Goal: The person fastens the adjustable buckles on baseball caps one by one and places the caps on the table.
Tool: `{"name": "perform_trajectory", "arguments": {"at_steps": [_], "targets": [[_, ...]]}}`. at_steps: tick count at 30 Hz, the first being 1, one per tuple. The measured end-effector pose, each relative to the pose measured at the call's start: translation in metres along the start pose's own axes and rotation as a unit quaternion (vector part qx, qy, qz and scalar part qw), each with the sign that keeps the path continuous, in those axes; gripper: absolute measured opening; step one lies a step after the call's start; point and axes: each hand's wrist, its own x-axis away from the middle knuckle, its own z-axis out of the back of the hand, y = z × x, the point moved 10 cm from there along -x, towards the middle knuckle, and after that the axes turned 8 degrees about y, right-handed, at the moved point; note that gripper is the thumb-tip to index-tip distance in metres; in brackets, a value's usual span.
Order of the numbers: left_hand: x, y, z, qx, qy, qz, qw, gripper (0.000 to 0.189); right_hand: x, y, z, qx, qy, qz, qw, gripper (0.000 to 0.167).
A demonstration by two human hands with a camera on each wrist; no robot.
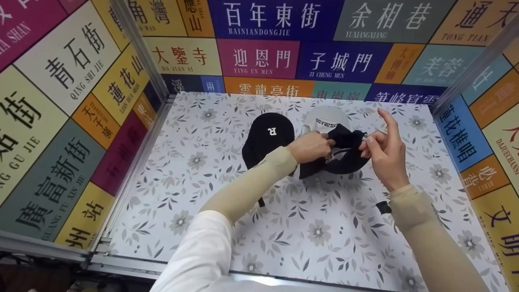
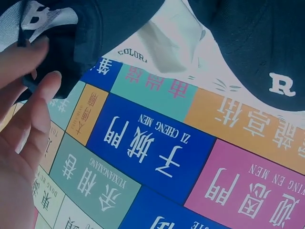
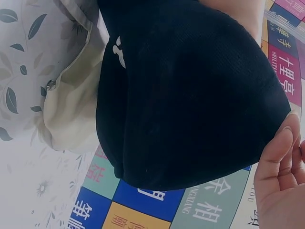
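Both hands hold a black baseball cap [image 1: 349, 163] above the patterned table. My left hand [image 1: 311, 147] grips its near-left part, fingers bent at the dark fabric; in the left wrist view the left hand [image 2: 28, 109] has thumb and fingers at the cap's dark edge. At the far right edge of that cap, my right hand [image 1: 387, 152] pinches with thumb and fingers, its index finger raised. The right wrist view shows the held cap's smooth dark crown [image 3: 190, 95] with a bit of white emblem, and the right hand [image 3: 283, 167] at its rim.
A second black cap [image 1: 265, 140] with a white R lies to the left on the table. Behind the held cap sits a light grey cap [image 1: 322, 114] lettered COLORADO, partly covered. Panels of street-name signs [image 1: 259, 59] wall the table [image 1: 194, 178] at the back and sides.
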Motion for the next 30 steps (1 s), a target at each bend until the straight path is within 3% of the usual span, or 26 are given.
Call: {"name": "perform_trajectory", "arguments": {"at_steps": [5, 10, 17, 24, 30], "targets": [[0.003, -0.014, 0.012, 0.007, 0.007, 0.023, 0.9997, 0.022, -0.005, 0.003, -0.001, 0.006, -0.007, -0.006, 0.9999, 0.065], [0.005, -0.033, 0.032, 0.049, 0.028, 0.053, 0.9970, 0.005, -0.018, 0.004, 0.000, -0.005, -0.016, -0.014, 0.9998, 0.064], [0.013, -0.059, 0.046, 0.102, 0.068, 0.095, 0.9879, 0.016, -0.042, 0.004, 0.000, -0.013, -0.032, -0.026, 0.9990, 0.064], [0.034, -0.085, 0.059, 0.151, 0.125, 0.162, 0.9671, 0.021, -0.056, 0.005, -0.011, -0.034, -0.052, -0.031, 0.9976, 0.063], [0.051, -0.100, 0.080, 0.185, 0.184, 0.201, 0.9443, 0.025, -0.063, 0.015, -0.022, -0.098, -0.060, -0.053, 0.9920, 0.060]]}}
